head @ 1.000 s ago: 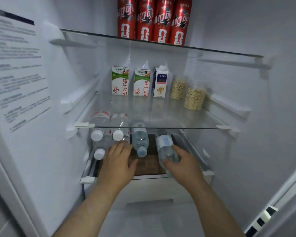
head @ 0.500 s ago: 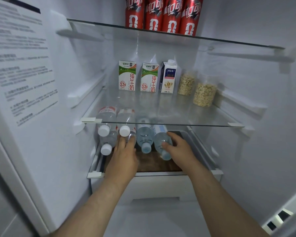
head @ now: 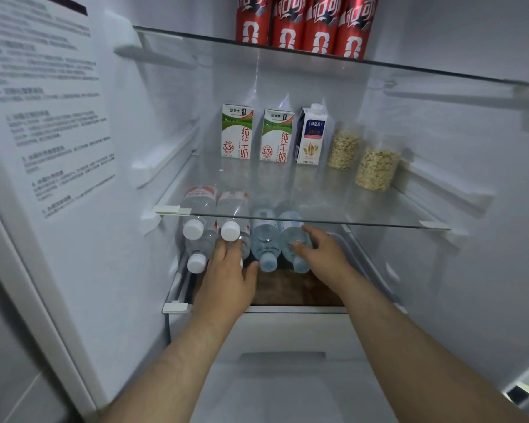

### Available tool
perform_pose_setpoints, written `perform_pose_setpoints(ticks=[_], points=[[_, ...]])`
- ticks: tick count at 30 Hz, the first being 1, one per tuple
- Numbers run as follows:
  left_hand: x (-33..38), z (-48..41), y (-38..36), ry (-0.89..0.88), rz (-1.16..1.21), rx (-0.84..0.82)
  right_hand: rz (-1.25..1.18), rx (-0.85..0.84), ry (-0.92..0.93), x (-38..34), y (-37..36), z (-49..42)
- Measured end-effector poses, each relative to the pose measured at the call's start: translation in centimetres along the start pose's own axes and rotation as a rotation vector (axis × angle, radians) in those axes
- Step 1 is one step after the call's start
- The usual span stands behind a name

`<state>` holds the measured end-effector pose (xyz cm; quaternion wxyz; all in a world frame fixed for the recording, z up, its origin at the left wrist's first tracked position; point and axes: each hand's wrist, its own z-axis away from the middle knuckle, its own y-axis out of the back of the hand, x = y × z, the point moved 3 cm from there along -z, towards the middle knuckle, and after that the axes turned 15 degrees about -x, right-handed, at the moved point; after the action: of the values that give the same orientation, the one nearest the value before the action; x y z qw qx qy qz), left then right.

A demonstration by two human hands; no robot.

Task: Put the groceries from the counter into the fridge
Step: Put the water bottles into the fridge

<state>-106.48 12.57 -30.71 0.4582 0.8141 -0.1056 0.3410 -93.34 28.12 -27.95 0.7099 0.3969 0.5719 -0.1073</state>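
Several water bottles lie on their sides on the lowest fridge shelf, caps toward me. My right hand grips the rightmost blue-capped bottle, thumb and fingers curled round its body. It lies against a second blue-capped bottle. My left hand rests with straight fingers on the white-capped bottles at the left, its thumb near the second blue cap. Another white-capped bottle lies lower at the far left.
Above the bottles a glass shelf carries two milk cartons, an oat drink carton and two oat jars. Red cans stand on the top shelf. A white drawer sits below. The shelf's right side shows a brown mat.
My right hand has slid the rightmost bottle deeper and leftward until it lies beside the other blue-capped bottle. My left hand has stayed on the white-capped bottles.
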Motion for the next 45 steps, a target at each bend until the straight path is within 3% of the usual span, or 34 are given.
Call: perform_pose_setpoints(ticks=[17,23,31,38,45], points=[[0.6,0.8,0.6,0.017,0.034,-0.021,0.141,-0.054,0.068,-1.1,-0.2,3.5],[1.2,2.2,1.3,0.002,0.051,-0.053,0.205,-0.072,0.000,-0.9,0.1,4.5],[2.5,4.7,1.8,0.049,-0.042,-0.091,0.161,0.098,-0.047,-1.0,-0.1,6.7],[3.6,7.3,2.8,0.002,-0.120,-0.144,0.442,0.145,0.048,0.7,-0.4,12.5],[5.1,12.0,3.5,0.010,-0.216,-0.173,0.536,0.125,0.135,0.5,-1.7,17.6]])
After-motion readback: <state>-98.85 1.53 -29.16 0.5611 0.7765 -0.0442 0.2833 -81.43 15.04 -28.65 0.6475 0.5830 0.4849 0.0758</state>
